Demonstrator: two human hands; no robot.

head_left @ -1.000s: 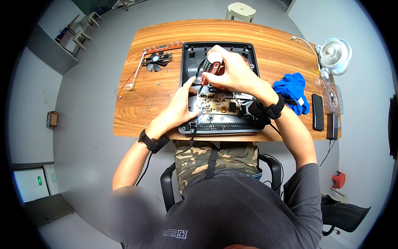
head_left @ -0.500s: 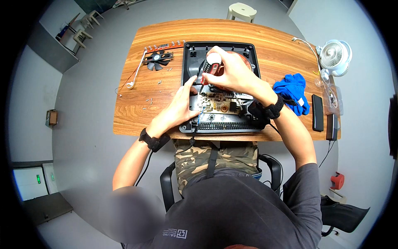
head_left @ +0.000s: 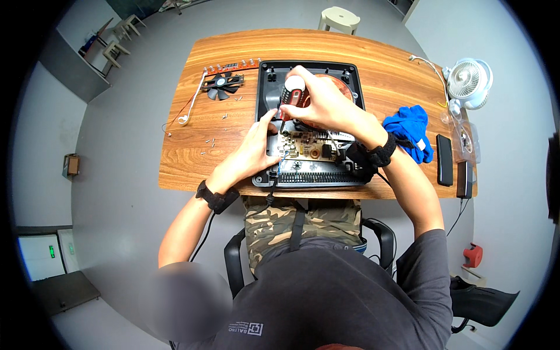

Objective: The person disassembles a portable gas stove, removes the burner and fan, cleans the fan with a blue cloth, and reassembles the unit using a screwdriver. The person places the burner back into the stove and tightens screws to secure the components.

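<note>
My right hand (head_left: pixel 318 105) is closed on a screwdriver (head_left: pixel 291 93) with a thick red and black, white-topped handle, held upright at a tilt over the upper-left part of a circuit board (head_left: pixel 306 146). The board sits in an open black appliance housing (head_left: pixel 271 81), in front of a copper-coloured coil (head_left: pixel 335 87) largely hidden by that hand. My left hand (head_left: pixel 251 149) rests at the housing's left side, fingers spread apart, fingertips by the board's upper-left corner and thumb lower down beside blue wires (head_left: pixel 281 163). Black parts and cables (head_left: pixel 359 160) sit at the board's right.
On the wooden table (head_left: pixel 382 58) lie a black fan (head_left: pixel 221 87), a red strip board (head_left: pixel 233 65) and several screws (head_left: pixel 210 143); rightward, blue cloth (head_left: pixel 411 131), a white fan (head_left: pixel 469 81), black phone-like slab (head_left: pixel 444 160), dark block (head_left: pixel 464 178) and clear tray (head_left: pixel 466 140). A stool (head_left: pixel 338 20) stands behind.
My right hand and the screwdriver's top have shifted slightly left. My left hand stays in about the same place on the housing.
</note>
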